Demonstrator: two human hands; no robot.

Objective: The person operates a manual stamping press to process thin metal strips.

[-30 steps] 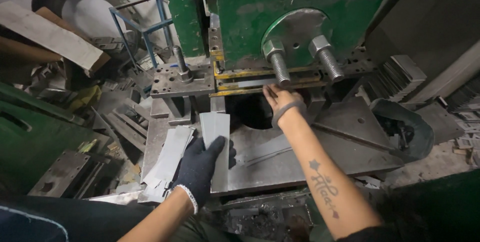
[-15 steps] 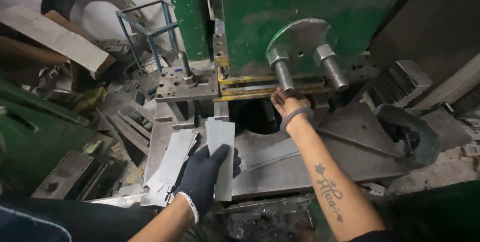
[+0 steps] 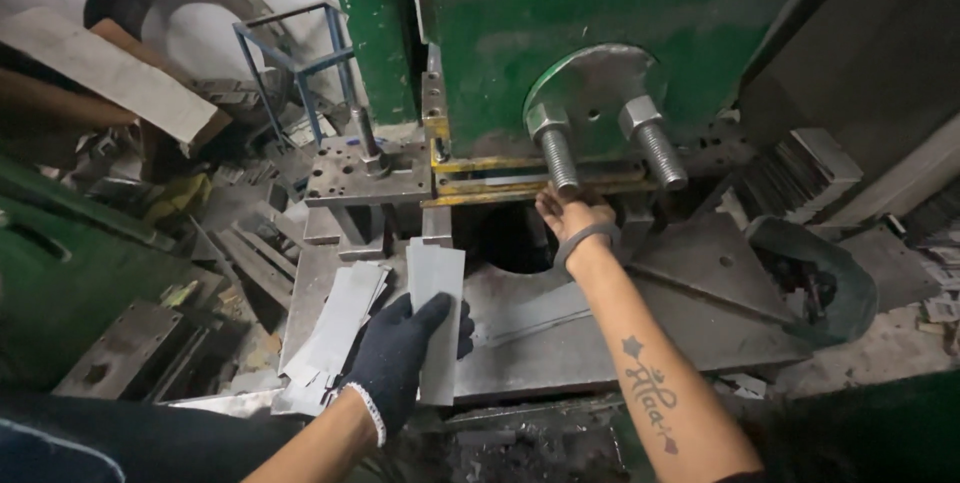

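While left hand point(image 3: 400, 363) holds metal strip point(image 3: 437, 318), right hand point(image 3: 568, 218) fingertips hidden under die point(image 3: 520, 178).

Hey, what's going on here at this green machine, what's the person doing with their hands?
A person is working at a green press. The gloved left hand holds a flat grey metal strip on the steel bed, next to a stack of similar strips. The bare right hand reaches into the yellow-edged die slot under two big bolts; what its fingers touch is hidden. Scrap metal lies to the left.
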